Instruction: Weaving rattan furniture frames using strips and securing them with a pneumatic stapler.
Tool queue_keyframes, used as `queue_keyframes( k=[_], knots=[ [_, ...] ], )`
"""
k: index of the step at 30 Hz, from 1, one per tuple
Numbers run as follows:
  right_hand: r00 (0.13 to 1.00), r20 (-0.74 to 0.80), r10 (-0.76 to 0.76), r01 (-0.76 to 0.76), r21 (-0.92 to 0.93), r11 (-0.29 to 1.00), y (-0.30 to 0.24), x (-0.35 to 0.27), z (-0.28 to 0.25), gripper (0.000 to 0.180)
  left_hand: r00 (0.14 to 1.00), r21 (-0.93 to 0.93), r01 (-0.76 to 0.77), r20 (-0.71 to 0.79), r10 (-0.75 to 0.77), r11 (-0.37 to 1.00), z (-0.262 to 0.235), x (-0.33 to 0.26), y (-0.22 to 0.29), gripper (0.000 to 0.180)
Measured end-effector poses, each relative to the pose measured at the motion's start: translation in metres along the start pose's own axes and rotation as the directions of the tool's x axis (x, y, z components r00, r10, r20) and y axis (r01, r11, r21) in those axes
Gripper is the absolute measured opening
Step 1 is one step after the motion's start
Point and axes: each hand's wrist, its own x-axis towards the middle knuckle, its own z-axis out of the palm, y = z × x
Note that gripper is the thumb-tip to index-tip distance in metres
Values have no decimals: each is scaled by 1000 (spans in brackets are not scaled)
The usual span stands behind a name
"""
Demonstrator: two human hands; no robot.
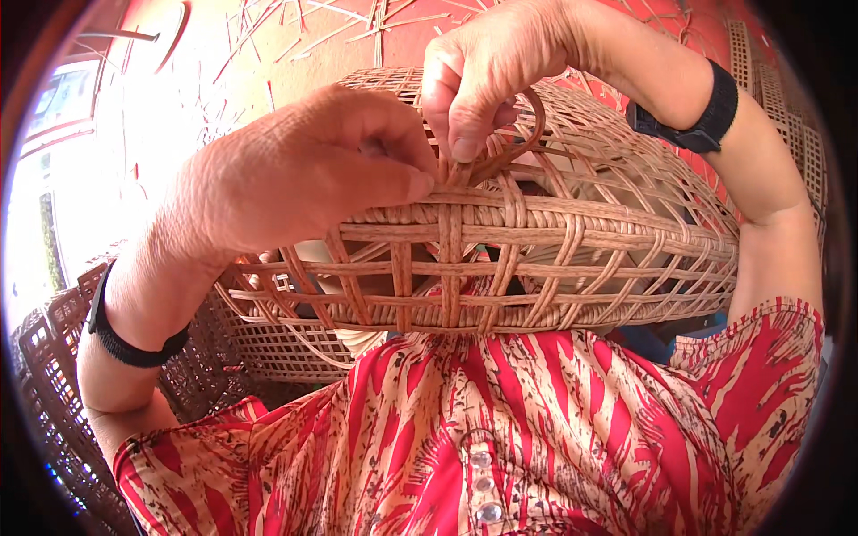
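We see both hands working at the rim [554, 217] of a tan woven basket [451, 268], which lies directly below the right grip [500, 67] and extends well out to its right. The right grip, coming down from above, has its thumb and finger pinching a narrow strip [539, 121] at the rim; the rest of that strip bows out in a loop just right of those fingers and bends back to the weave. The left grip [295, 170] sits close beside it on the left, fingers curled and thumb against the rim, but we cannot tell whether it pinches anything. Below both grips we see a red and cream patterned shirt [536, 402]. A black band [134, 348] circles the arm behind the left grip, and a dark band [702, 125] the arm behind the right. Below and left of the left grip stands dark brown wickerwork [63, 357]; beyond both grips, loose strips [380, 36] lie scattered.
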Motion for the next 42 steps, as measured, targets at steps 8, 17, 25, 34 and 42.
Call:
queue_keyframes(
  k=[8, 17, 25, 34, 42],
  knots=[
    [986, -87, -140, 148, 93, 985, 6, 11, 20, 26, 999, -41, 38, 28, -37, 998, 9, -12, 4, 9],
    [981, -193, -34, 55, 105, 993, -25, 3, 66, 22, 900, 488, -273, -174, 399, 829, 34, -46, 2, 13],
    [972, -165, -167, 201, 219, 955, -16, 8, 88, 35, 607, 793, -403, -141, 782, 456, 81, -82, 16, 21],
    [725, -515, -458, 431, -180, 884, -63, -32, 178, 38, 491, 885, -283, -197, 849, 369, 134, -151, 55, 13],
    [718, -277, -639, 654, -49, 755, -53, -33, 207, 35, 260, 889, -393, -140, 955, 237, 140, -166, 59, 17]
  ],
)
